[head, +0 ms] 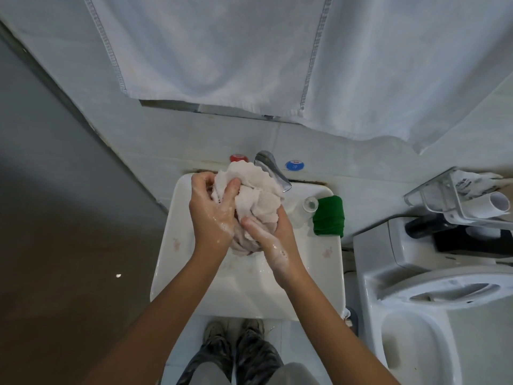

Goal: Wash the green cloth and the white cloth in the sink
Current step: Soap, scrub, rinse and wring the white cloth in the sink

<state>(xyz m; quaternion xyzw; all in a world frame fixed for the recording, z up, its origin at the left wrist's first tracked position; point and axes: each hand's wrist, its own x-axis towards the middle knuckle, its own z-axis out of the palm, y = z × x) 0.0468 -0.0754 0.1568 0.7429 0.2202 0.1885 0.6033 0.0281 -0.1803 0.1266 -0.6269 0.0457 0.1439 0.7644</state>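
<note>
**White cloth in the lather, green cloth waiting**

Both hands over the basin of the white sink (177, 262). The white cloth (251, 190) is bunched into a wad between them, held above the bowl just below the faucet spout (273, 169). Left hand (212, 209) grips the wad from the left, fingers curled into the folds, thumb pressed on the front. Right hand (266, 232) cups it from below and the right, thumb laid across the fabric, the other fingers hidden behind it. Suds on both hands and wrists.

The green cloth (329, 216) lies folded on the sink's right rim, just beside a small clear bottle (309, 205), well clear of the hands. It looks dry, though that can't be confirmed.

No water stream visible from the spout. Red tap cap (237, 157) and blue tap cap (294, 165) sit on the ledge either side of the faucet.

Judgement: scrubbing stage on the white cloth; roughly mid-task. Next likely calls for rinsing under the spout, which needs one hand freed for a tap, then wringing, then reaching right for the green cloth.
</note>
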